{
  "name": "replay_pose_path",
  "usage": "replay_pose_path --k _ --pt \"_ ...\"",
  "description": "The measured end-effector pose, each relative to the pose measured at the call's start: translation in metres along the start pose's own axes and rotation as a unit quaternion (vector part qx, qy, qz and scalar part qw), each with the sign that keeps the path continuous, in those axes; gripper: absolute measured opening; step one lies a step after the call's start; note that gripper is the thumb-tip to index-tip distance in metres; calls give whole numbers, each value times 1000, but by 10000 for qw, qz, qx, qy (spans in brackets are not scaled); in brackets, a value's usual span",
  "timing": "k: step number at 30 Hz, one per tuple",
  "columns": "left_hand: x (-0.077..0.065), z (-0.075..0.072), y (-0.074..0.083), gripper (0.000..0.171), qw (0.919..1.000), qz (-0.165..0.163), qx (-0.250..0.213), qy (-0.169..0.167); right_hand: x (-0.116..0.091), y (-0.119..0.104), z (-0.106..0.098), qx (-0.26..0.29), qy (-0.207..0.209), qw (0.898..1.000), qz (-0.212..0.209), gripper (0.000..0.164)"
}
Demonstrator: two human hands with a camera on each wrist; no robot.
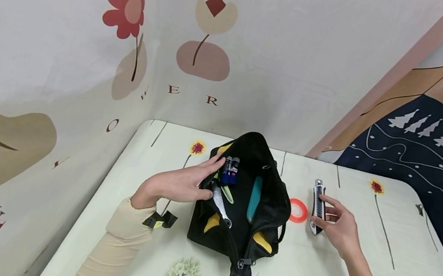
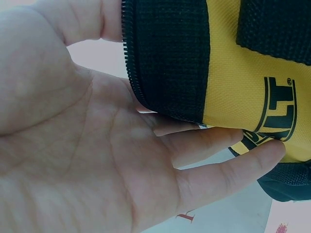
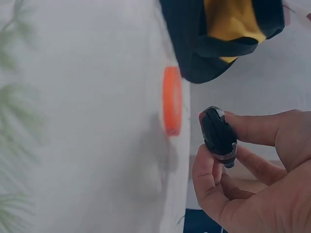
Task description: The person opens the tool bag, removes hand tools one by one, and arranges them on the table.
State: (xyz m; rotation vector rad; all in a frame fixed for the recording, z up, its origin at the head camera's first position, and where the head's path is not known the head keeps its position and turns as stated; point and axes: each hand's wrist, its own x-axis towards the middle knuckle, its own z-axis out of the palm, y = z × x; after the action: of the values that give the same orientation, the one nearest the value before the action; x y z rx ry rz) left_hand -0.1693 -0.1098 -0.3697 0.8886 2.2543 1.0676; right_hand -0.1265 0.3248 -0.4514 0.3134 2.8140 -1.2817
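A black and yellow tool bag [image 1: 230,252] stands unzipped on the table. My left hand [image 1: 183,183] holds its left rim, thumb over the zipper edge and fingers along the yellow outside [image 2: 238,97]. Two blue tubes with dark caps [image 1: 230,172], a silver tool [image 1: 219,204], a light green piece [image 1: 228,194] and a teal item [image 1: 254,199] show inside the bag. Right of the bag, my right hand [image 1: 339,224] pinches a grey and black utility knife [image 1: 317,205] between thumb and fingers. The right wrist view shows that knife [image 3: 217,133] end-on, raised above the tabletop.
An orange tape roll [image 1: 298,211] lies between the bag and the knife. The table's cover [image 1: 164,270] is white with printed flowers. A pale wall hanging [image 1: 273,93] rises behind the table, and a dark patterned cloth [image 1: 420,156] hangs at the right.
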Motion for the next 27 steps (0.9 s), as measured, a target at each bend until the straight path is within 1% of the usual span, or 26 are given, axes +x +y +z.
replay_pose_path --k 3,6,14,22,27 --pt "-1 0 1 89 10000 -5 -36 6 3 6 2 -33 -27 9999 101 75" --pt "-1 0 1 88 10000 -13 -41 2 5 12 4 -108 -35 9999 98 74" --pt "1 0 -1 87 10000 -7 -97 -2 7 24 8 -264 -138 9993 -216 67" --pt "1 0 -2 87 10000 -17 -75 2 8 24 7 -454 -300 9980 -325 65" --pt "1 0 -1 87 10000 -23 -32 5 8 22 6 -596 -296 9972 -356 65"
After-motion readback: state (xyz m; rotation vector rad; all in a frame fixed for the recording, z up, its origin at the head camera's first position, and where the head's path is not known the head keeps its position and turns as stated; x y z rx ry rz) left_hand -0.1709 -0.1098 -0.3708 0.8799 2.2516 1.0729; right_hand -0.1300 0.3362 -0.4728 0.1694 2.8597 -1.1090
